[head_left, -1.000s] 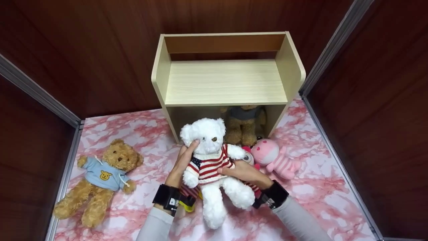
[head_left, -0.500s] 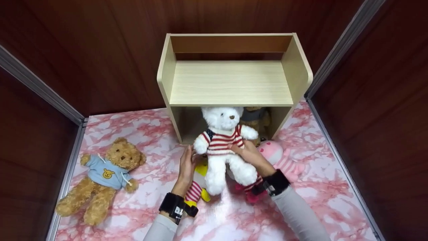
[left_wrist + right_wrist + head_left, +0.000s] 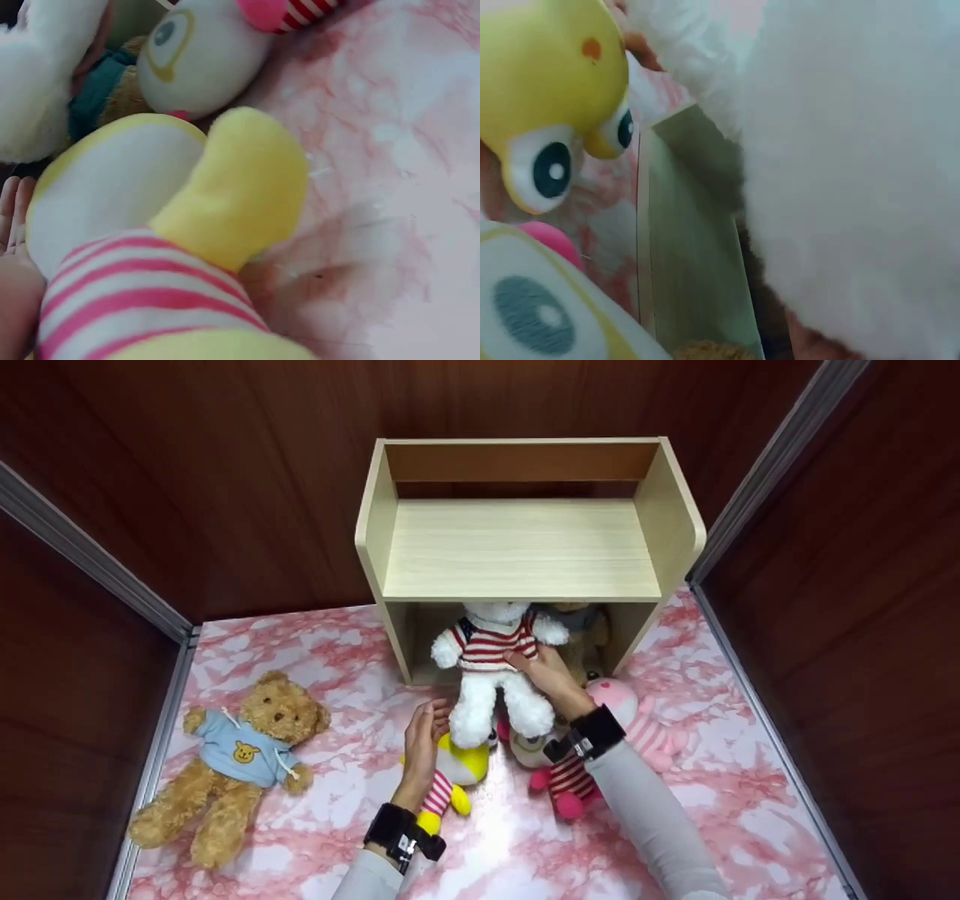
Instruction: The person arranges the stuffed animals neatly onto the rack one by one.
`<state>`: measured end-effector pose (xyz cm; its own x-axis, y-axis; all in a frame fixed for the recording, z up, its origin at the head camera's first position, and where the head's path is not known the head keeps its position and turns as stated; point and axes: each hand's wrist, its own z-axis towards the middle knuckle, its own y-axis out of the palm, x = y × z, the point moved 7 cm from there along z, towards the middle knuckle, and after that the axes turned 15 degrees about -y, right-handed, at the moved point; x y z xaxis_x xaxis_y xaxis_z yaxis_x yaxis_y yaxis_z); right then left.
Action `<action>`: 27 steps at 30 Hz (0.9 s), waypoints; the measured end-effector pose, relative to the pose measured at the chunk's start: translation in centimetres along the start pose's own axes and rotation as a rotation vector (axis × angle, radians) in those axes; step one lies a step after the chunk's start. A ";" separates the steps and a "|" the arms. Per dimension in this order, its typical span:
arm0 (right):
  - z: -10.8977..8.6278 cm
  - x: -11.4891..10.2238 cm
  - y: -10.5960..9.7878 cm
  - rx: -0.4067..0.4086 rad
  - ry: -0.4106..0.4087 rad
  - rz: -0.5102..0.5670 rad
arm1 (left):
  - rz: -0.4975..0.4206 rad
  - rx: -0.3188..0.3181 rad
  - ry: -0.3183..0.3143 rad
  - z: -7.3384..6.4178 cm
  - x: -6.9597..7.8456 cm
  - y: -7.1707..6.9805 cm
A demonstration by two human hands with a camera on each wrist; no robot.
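A white teddy bear (image 3: 487, 651) in a red-striped sweater stands upright at the mouth of the shelf's lower compartment, its head mostly hidden by the board above. My right hand (image 3: 555, 676) grips its side at the sweater hem, thumb in front. White fur fills much of the right wrist view. Lower left, my left hand (image 3: 423, 739) is off the bear with its fingers loosely extended, beside a yellow plush toy (image 3: 466, 761) in a pink-striped outfit. That toy's yellow limb (image 3: 259, 180) looms large in the left wrist view. Behind the bear, a brown bear (image 3: 589, 649) sits inside the compartment.
The pale wooden shelf (image 3: 521, 547) stands against the dark back wall. On the marbled floor lie a red-striped plush (image 3: 568, 776), a pink plush (image 3: 654, 729) and, at left, a brown bear in a blue hoodie (image 3: 238, 754). Wooden panels flank both sides.
The white bear has moved away from me, its head passing under the shelf board. My left hand has let go of it and dropped back; the right hand has kept its grip.
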<state>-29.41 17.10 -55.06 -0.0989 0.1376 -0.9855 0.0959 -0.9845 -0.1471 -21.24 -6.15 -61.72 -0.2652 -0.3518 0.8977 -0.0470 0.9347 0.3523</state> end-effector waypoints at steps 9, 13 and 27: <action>2.8 1.0 0.1 0.045 0.045 0.036 | 0.027 0.007 0.009 -0.2 -0.7 -0.5; 3.6 1.6 0.2 0.086 0.075 0.043 | 0.066 -0.002 0.015 -0.3 -0.9 -0.4; 5.5 4.3 0.5 0.157 0.126 0.107 | 0.111 0.036 0.017 -0.5 -1.0 -0.4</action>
<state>-35.28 16.61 -58.89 0.0287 0.0342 -0.9990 -0.0574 -0.9977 -0.0358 -20.49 -6.21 -62.69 -0.2546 -0.2466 0.9351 -0.0532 0.9690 0.2411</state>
